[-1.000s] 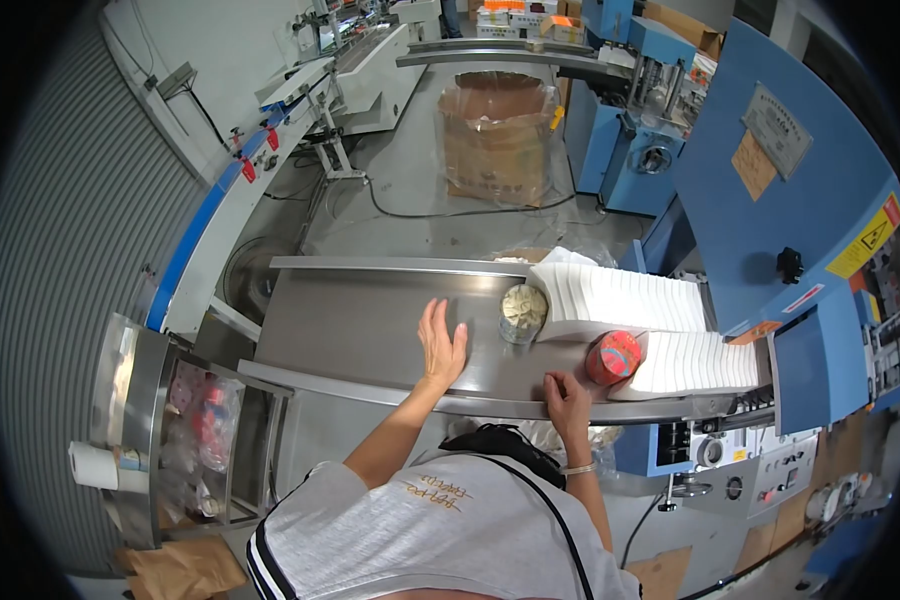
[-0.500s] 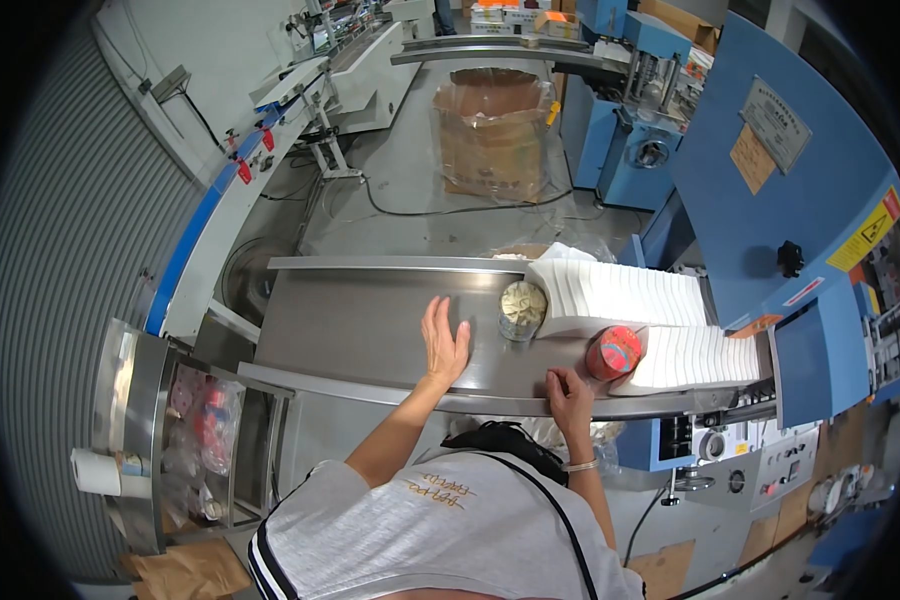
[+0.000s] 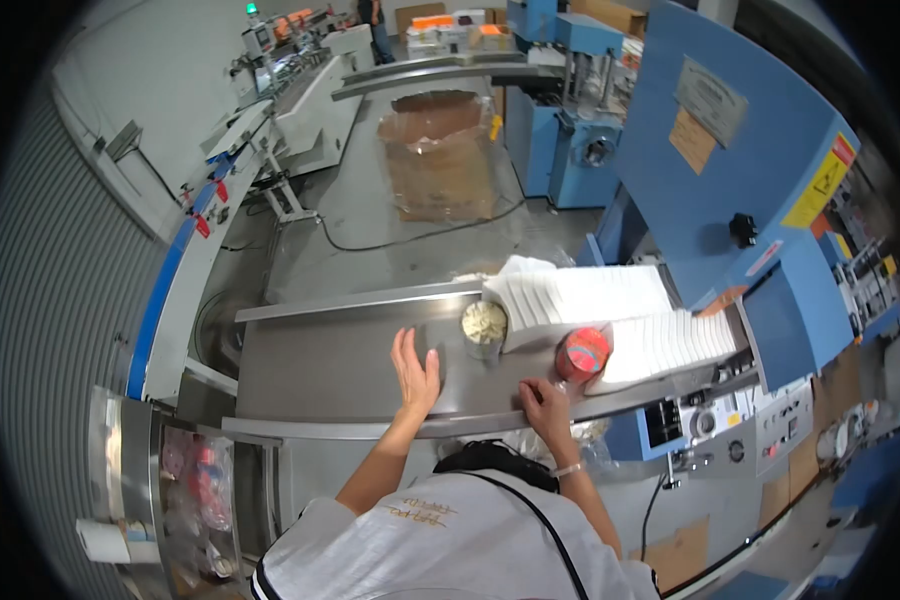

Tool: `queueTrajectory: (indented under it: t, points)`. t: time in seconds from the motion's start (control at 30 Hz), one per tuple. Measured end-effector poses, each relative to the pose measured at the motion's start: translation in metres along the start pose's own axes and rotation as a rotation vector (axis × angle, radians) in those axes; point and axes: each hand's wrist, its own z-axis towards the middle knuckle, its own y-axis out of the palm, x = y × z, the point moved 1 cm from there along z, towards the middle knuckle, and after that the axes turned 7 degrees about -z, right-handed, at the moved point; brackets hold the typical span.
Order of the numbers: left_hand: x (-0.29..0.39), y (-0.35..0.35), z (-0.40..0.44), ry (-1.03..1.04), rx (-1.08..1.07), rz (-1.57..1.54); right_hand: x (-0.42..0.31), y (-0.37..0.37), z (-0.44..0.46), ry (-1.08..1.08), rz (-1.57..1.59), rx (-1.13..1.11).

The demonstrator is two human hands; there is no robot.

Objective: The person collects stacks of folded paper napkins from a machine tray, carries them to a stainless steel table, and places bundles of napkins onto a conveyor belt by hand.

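My left hand (image 3: 415, 374) is over the metal trough (image 3: 315, 370), fingers stretched out and palm turned to the right, holding nothing. Right of it stands a round container (image 3: 484, 326) with a pale, crumpled-looking top. My right hand (image 3: 547, 412) is at the trough's near edge with its fingers curled together; whether anything is in them cannot be made out. Just beyond that hand, a red round container (image 3: 582, 354) with a blue-marked top leans against the nearer row of white folded sheets (image 3: 660, 350). A second white row (image 3: 580, 293) lies behind it.
A blue machine (image 3: 720, 150) rises at the right end of the trough. Across the trough, a cardboard box (image 3: 438, 165) lined with clear plastic stands on the floor. At left are a blue-edged conveyor (image 3: 168, 290) and a metal bin (image 3: 198, 480) holding bagged items. Someone (image 3: 378, 32) stands far back.
The view has shifted, so the scene sits further left and lower. Both hands keep nearly the same places over the trough, and the containers and white rows look unmoved.
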Motion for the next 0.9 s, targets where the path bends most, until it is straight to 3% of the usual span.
queueTrajectory:
  t: [0.13,0.33,0.57,0.67,0.77,0.9]
  points:
    - [0.007,-0.001,0.002,0.105,0.020,-0.025,0.000,0.002,-0.006,0.007,0.046,0.007]
    - [0.013,0.003,0.008,0.038,-0.020,-0.070,-0.003,-0.002,-0.008,0.038,0.087,-0.018]
    - [0.037,0.023,0.034,0.152,-0.208,-0.051,-0.023,-0.016,-0.007,0.038,0.119,-0.098]
    - [0.051,0.033,0.048,0.213,-0.303,0.034,-0.027,-0.027,0.003,-0.216,-0.203,0.130]
    - [0.053,0.047,0.063,0.233,-0.422,0.108,-0.022,-0.035,0.018,-0.262,-0.349,0.293]
    - [0.058,0.057,0.082,0.225,-0.600,0.182,-0.018,-0.040,0.045,-0.243,-0.743,0.340]
